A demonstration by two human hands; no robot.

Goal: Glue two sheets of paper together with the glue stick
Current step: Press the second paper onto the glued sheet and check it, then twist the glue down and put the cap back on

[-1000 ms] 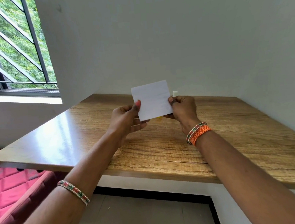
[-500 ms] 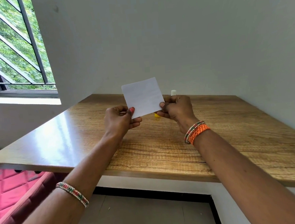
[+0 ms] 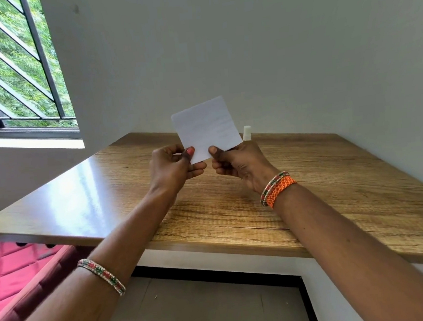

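Note:
A small white square of paper (image 3: 206, 129) is held upright above the wooden table (image 3: 333, 181), tilted a little to the left. My left hand (image 3: 173, 167) pinches its lower left corner between thumb and fingers. My right hand (image 3: 238, 162) pinches the lower edge just to the right of that. Whether this is one sheet or two pressed together cannot be told. A white glue stick tip (image 3: 246, 132) pokes up behind my right hand; its body is hidden.
The table fits into a corner between white walls at the back and right. A barred window (image 3: 14, 74) is at the upper left. A red quilted seat (image 3: 14, 274) lies below the table's left edge.
The paper has risen and tilted further left. Both hands have slid down and together, from its side edges to its lower edge.

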